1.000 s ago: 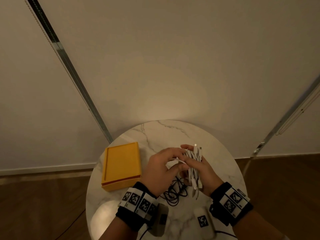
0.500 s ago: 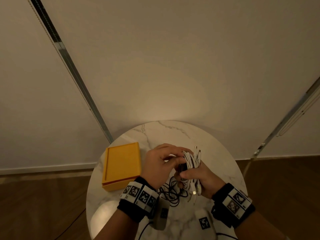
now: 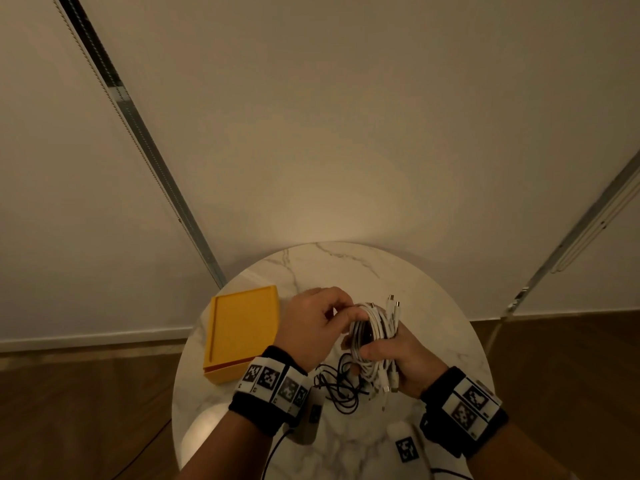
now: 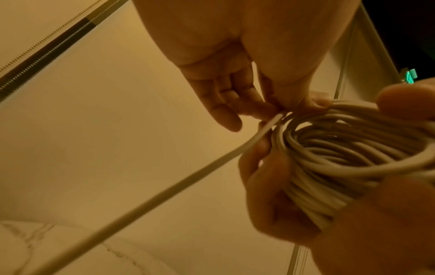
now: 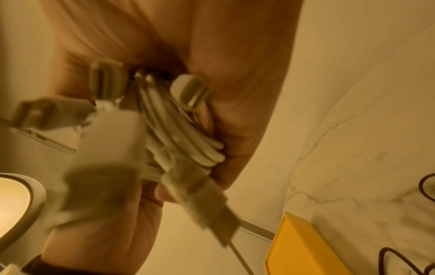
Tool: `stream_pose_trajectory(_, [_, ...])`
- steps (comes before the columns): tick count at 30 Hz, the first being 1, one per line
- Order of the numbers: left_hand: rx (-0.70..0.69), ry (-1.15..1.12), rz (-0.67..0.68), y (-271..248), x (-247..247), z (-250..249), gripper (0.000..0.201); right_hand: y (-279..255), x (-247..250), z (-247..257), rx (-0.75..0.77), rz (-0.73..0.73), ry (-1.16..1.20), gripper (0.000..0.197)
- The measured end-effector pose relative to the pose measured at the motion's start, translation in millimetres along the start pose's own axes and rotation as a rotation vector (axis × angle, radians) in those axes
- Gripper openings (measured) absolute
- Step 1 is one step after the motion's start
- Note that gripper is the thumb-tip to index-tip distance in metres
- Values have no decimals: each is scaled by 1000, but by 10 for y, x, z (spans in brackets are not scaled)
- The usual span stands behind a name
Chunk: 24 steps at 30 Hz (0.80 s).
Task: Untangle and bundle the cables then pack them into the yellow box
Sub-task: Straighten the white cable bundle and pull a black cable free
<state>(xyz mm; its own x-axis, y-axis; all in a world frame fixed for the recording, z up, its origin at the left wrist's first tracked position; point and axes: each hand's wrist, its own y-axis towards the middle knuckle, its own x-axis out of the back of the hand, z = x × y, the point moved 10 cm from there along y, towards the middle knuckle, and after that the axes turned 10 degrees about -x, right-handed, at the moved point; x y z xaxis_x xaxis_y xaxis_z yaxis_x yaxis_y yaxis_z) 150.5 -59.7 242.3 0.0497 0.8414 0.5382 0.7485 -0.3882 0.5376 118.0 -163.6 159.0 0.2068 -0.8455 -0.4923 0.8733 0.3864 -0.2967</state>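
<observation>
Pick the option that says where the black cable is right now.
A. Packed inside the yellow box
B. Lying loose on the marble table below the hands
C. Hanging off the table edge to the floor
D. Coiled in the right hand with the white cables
B: the black cable lies in loose loops on the marble table, below both hands; only the white cable bundle is held.

Round marble table [image 3: 363,268] against a plain pale wall [image 3: 346,116], wooden floor [image 3: 69,410], dim warm light

A round marble table [image 3: 433,289] carries the closed yellow box [image 3: 242,336] and a tangled black cable [image 3: 337,386].
</observation>
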Motion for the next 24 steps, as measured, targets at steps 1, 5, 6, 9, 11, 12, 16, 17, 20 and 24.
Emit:
stream_pose_trajectory(1, [12, -27, 15, 4, -20, 9, 26, -4, 5, -5, -10, -9, -13, 57])
stream_pose_trajectory(5, [76, -74, 57, 0, -85, 65, 11, -25, 16, 26, -9, -10, -63, 50])
stream_pose_trajectory(6, [87, -87, 72, -1, -106, 74, 9, -27, 20, 31, -11, -5, -62, 49])
stream_pose_trajectory(9, [76, -122, 141, 0, -168, 25, 22, -45, 25, 42, -15, 12, -38, 44])
stream_pose_trajectory(11, [17, -65, 166, 12, -169, -48, 22, -56, 27, 49, -2, 10, -10, 43])
stream_pose_trajectory(12, [4, -38, 168, 14, -165, -63, 21, -56, 31, 59, 12, 3, -11, 41])
stream_pose_trajectory(16, [20, 52, 89, 9, -119, -54, 22, -37, 61, 60, 43, -10, 1, 42])
stream_pose_trajectory(17, [33, 80, 68, 0, -112, -39, 25, -29, 78, 43, 33, -10, 51, 47])
stream_pose_trajectory(20, [-24, 125, -8, -27, -73, -110, 22, -3, 126, -1, 12, -2, 214, 69])
stream_pose_trajectory(24, [-253, 102, 136, -160, -286, -383, 20, 24, 275, 28, 43, -48, 429, 85])
